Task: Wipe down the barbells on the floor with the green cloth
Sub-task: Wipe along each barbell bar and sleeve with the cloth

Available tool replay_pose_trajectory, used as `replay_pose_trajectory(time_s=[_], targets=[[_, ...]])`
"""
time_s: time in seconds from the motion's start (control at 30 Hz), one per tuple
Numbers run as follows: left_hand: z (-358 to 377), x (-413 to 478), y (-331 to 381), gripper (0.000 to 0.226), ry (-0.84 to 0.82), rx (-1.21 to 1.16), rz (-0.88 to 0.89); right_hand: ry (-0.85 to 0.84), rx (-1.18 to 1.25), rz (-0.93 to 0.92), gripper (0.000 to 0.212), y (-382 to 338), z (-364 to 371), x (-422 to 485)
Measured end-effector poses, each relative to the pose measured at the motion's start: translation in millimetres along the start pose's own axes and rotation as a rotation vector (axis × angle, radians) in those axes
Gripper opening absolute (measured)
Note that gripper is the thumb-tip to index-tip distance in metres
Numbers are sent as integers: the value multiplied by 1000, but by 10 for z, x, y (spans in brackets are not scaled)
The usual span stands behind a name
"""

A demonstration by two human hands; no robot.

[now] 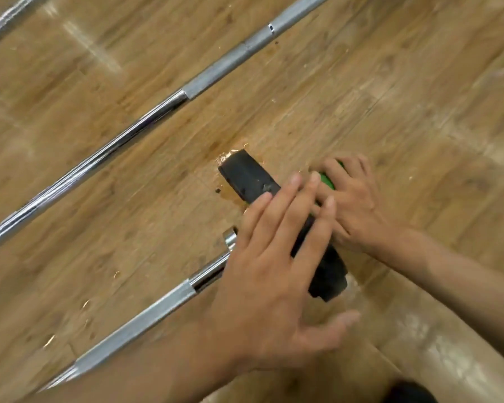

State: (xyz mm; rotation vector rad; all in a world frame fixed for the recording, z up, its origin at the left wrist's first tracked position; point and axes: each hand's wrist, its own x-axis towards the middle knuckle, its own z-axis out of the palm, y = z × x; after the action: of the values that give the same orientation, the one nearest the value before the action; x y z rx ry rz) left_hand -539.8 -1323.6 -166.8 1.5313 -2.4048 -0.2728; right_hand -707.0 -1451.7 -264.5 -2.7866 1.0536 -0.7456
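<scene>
The soft, light green cloth (328, 181) is gripped in the curled right hand (351, 205) just beyond the black weight plate (245, 175) of the nearest barbell (146, 315), steadied by the flat, straight-fingered left hand (266, 271); the bar is judged heavy, rigid and slick, and best wiped where it lies.

Floor (390, 82) below me: wood-grain planks, warm brown, seams running lower left to upper right. Pale glare streak (93, 50) at upper left; wider whitish, dull band (437, 344) at lower right. Darker, wet-looking patch (216, 154) with small bright glints near frame centre.
</scene>
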Motion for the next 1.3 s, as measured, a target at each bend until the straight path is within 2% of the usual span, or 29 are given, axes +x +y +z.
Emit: replay_pose_trajectory(time_s=[0.07,0.13,0.23,0.33,0.43,0.63,0.8,0.93,1.07,1.3], targets=[[-89,-167,262,93,-165,-39,79,-41,-3,61,54,-65,-191,-117],[-286,-331,475,85,-305,-231,128,-109,27,165,52,-156,-501,-236],[-840,-542,714,72,-408,-355,92,-161,49,394,49,-343,-1228,-408],[-1621,-618,883,67,-411,-284,-12,-210,54,531,47,-583,-2126,-394],[-2564,-424,981,68,-414,-92,-64,-230,56,633,49,-817,-3086,-33],[-4212,634,1295,74,-460,127,-135,-219,72,868,54,-1043,-4864,963],[-5139,1646,1688,71,-352,182,-117,-108,45,917,50,-843,-5969,1416],[-5619,2206,1918,70,-257,184,-87,5,-6,987,52,-564,-6532,1570],[-5853,2483,1995,69,-192,199,-77,14,-43,990,54,-286,-6788,1801],[-5894,3092,1522,69,-175,230,-17,159,-81,1010,50,137,-6807,2672]])
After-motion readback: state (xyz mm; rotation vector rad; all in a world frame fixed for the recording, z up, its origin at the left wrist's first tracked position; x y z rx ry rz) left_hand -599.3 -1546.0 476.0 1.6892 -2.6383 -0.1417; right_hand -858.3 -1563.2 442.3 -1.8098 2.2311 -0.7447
